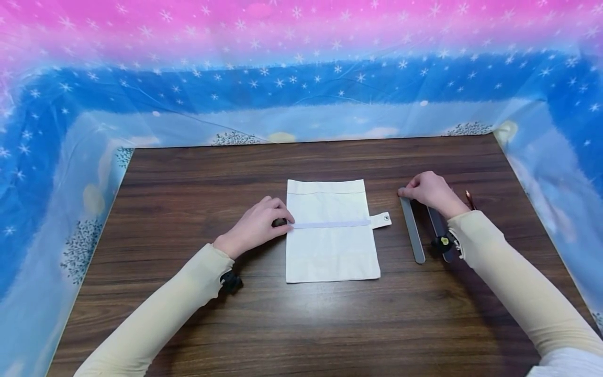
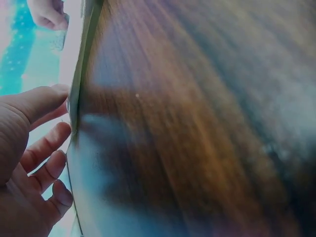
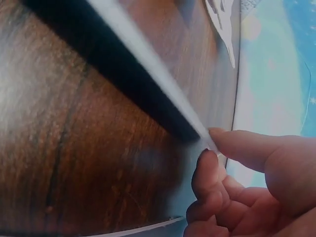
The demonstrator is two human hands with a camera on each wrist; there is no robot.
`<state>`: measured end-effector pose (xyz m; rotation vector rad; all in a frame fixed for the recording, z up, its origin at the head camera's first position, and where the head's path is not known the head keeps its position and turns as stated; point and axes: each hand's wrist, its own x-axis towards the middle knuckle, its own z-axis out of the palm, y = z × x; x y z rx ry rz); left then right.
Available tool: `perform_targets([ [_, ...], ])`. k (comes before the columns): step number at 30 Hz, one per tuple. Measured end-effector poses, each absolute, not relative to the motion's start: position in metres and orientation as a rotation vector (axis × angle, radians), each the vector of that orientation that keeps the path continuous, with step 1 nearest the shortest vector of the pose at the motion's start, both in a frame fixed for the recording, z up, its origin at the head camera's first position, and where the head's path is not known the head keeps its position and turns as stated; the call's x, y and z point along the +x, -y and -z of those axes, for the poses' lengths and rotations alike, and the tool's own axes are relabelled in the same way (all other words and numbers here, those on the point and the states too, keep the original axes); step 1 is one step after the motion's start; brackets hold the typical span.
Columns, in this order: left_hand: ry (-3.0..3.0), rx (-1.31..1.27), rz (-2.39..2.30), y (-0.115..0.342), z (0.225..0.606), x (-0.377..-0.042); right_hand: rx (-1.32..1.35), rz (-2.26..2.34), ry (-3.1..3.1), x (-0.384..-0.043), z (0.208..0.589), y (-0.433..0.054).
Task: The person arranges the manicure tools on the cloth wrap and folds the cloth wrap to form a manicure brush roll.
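A white cloth pouch [image 1: 330,256] lies unfolded in the middle of the table, with a strip across its middle and a snap tab [image 1: 380,220] sticking out to the right. At its left edge my left hand [image 1: 256,222] pinches the cloth between thumb and fingers; the left wrist view shows the thumb [image 2: 47,101] on that edge. To the right of the pouch, my right hand [image 1: 435,192] pinches the far end of a grey nail file [image 1: 413,230]. In the right wrist view the file [image 3: 153,69] slants away from the fingertips, over its dark shadow.
Another grey flat strip [image 1: 438,225] lies under my right wrist, partly hidden by it. Just beyond the sleeve a small copper-coloured tip [image 1: 469,198] shows. The brown wooden table [image 1: 212,173] is bordered by a snowflake-patterned cloth [image 1: 282,84] at the back and sides.
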<state>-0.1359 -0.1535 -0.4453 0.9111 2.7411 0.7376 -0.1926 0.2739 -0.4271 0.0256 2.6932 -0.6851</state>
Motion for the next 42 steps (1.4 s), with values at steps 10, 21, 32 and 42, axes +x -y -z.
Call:
perform_targets([
  [10, -2.733, 0.895, -0.747, 0.15, 0.443, -0.136, 0.006, 0.74, -2.66, -0.191, 0.422, -0.28],
  [21, -2.704, 0.835, -0.75, 0.148, 0.442, -0.136, 0.011, 0.824, -2.634, -0.188, 0.399, -0.274],
  [32, -2.707, 0.831, -0.772, 0.145, 0.445, -0.138, -0.066, 0.898, -2.667, -0.187, 0.376, -0.244],
  [42, -2.704, 0.896, -0.827, 0.143, 0.447, -0.139, -0.174, 0.999, -2.677, -0.199, 0.372, -0.21],
])
